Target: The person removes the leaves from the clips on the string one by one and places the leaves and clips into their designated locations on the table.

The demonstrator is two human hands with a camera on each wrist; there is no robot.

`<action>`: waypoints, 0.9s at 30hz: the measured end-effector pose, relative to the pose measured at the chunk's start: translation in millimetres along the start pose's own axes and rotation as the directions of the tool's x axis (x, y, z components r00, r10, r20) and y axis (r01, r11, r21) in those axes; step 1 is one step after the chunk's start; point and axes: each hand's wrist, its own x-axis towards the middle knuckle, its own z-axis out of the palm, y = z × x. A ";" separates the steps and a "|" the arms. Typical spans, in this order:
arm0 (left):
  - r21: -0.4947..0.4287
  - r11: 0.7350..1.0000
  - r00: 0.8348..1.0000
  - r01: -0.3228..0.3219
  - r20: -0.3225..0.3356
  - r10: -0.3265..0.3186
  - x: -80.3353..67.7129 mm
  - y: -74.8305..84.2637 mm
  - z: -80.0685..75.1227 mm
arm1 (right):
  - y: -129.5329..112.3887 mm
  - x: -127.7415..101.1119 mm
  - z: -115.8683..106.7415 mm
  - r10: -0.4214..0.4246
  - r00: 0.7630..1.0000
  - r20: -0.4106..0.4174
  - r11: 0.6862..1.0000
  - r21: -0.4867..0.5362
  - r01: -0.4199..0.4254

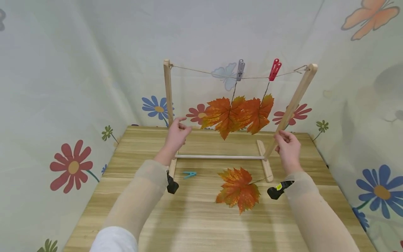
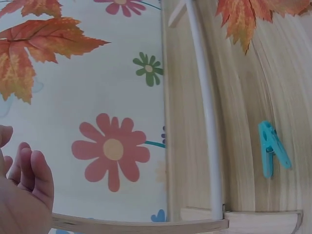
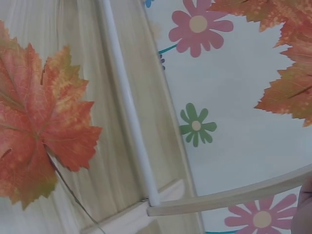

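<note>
Sheer-sleeved forearms reach forward over the worktop (image 1: pixel 201 224), each with a small black camera at the wrist; between them lies 1 loose orange leaf (image 1: pixel 238 189), and a teal clothespin (image 1: pixel 189 174) sits near the rack's left foot. Left hand (image 1: pixel 177 134) hangs just beside the left post (image 1: pixel 168 92) of the wooden rack, fingers loosely curled and grasping nothing; right hand (image 1: pixel 288 147) is at the leaning right post (image 1: pixel 294 105), fingertips pinched close to it, though whether they actually grasp the wood I cannot tell. That right post tilts well off vertical, so the rack looks unsteady; a push from either hand could, I judge, tip it or slacken the string (image 1: pixel 207 72), and the 2 hung leaves (image 1: pixel 237 113) under the grey peg (image 1: pixel 240 69) and red peg (image 1: pixel 274 69) might drop.
</note>
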 end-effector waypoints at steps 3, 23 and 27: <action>-0.018 1.000 1.000 -0.007 0.010 0.007 -0.3 7.3 -2.8 | -3.5 3.6 -2.2 -0.009 1.000 -0.005 1.000 -0.001 0.009; -0.012 0.999 0.996 -0.047 0.070 0.048 1.2 44.7 -6.2 | -32.1 10.5 5.5 -0.040 0.999 0.016 0.999 -0.027 0.040; 0.001 0.999 0.997 -0.046 0.062 0.046 2.6 51.4 -7.0 | -37.7 10.8 7.5 -0.031 0.999 0.032 0.999 -0.010 0.031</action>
